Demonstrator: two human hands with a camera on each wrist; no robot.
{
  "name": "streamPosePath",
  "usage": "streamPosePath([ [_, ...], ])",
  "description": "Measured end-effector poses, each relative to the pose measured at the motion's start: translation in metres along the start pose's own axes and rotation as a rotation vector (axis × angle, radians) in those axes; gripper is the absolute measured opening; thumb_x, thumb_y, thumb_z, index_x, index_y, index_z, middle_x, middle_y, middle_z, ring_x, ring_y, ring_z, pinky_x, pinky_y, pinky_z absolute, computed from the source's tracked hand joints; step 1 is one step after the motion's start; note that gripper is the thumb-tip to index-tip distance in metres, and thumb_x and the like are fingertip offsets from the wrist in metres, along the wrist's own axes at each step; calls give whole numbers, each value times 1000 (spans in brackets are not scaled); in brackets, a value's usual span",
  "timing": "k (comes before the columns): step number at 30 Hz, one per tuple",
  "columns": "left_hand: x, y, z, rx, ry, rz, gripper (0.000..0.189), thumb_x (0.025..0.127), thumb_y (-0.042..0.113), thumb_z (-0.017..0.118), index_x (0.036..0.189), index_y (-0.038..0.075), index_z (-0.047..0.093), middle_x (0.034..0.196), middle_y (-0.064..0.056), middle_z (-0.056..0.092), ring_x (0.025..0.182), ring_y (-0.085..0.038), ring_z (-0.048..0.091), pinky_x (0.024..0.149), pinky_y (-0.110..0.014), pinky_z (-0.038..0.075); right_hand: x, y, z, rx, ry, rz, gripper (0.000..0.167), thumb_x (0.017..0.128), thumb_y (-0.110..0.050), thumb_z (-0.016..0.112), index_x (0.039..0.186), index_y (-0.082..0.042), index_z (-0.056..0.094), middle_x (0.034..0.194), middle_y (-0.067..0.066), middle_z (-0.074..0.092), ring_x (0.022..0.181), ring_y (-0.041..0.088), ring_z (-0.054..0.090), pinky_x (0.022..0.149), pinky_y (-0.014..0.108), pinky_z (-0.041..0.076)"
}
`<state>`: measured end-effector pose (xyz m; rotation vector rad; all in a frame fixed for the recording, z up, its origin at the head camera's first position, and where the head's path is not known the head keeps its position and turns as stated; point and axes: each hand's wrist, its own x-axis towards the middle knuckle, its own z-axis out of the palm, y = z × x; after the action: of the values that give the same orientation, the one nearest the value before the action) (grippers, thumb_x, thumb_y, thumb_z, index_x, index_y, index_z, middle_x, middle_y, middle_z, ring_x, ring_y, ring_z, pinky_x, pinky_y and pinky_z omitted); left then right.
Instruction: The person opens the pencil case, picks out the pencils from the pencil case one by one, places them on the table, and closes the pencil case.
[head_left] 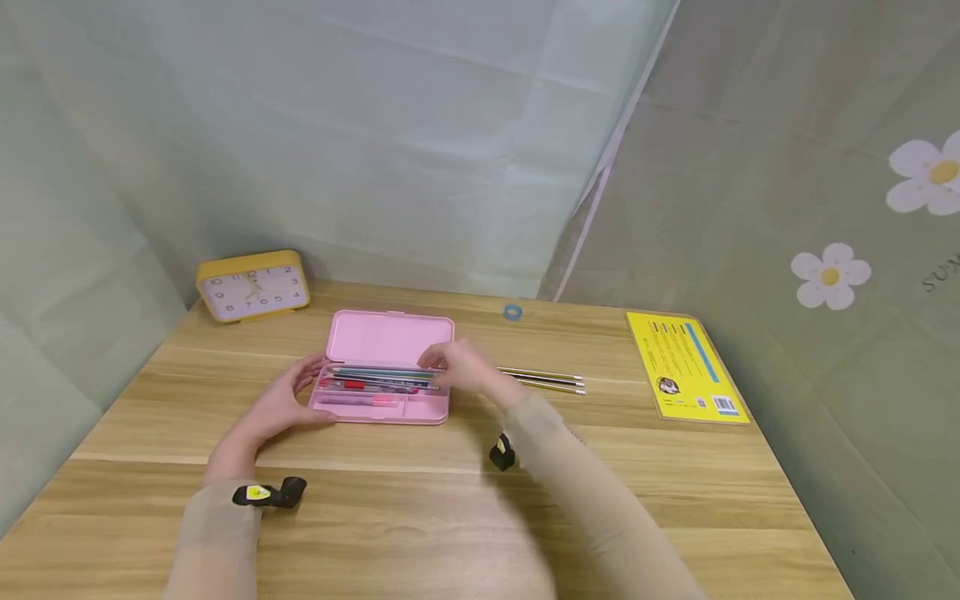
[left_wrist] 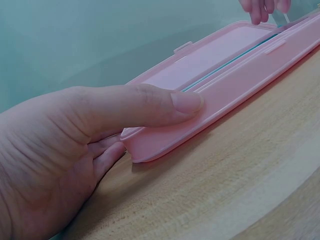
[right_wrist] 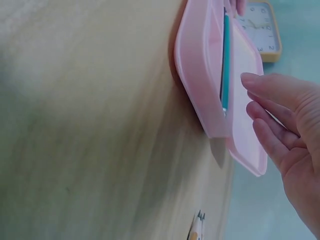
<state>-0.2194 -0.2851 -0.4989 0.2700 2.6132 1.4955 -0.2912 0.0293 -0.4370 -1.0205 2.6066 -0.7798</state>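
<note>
A pink pencil case point(head_left: 390, 337) lies with its lid raised on the wooden table, several pencils point(head_left: 382, 373) and pens in its back section. In the front section is a pen with a pink end point(head_left: 360, 401). My left hand point(head_left: 281, 402) grips the left end of the case, thumb along the front wall in the left wrist view. Over the right end hovers my right hand point(head_left: 467, 369), its fingers slightly bent with nothing between them in the right wrist view. A teal pencil point(right_wrist: 226, 65) shows inside the case there, just beside those fingers.
Several striped pencils point(head_left: 551, 382) lie on the table right of the case, partly behind my right hand. A yellow clock point(head_left: 253, 286) stands at the back left. Near the back edge is a blue ring point(head_left: 512, 312); a yellow booklet point(head_left: 686, 367) lies at the right edge.
</note>
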Motion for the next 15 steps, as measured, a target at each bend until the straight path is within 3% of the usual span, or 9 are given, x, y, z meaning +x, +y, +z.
streamPosePath([
  [15, 0, -1, -1, -16, -9, 0, 115, 69, 23, 89, 154, 0, 16, 157, -28, 25, 143, -50, 23, 119, -62, 21, -1, 1, 9, 2, -13, 2, 33, 81, -5, 77, 112, -3, 69, 112, 10, 73, 106, 22, 68, 96, 27, 55],
])
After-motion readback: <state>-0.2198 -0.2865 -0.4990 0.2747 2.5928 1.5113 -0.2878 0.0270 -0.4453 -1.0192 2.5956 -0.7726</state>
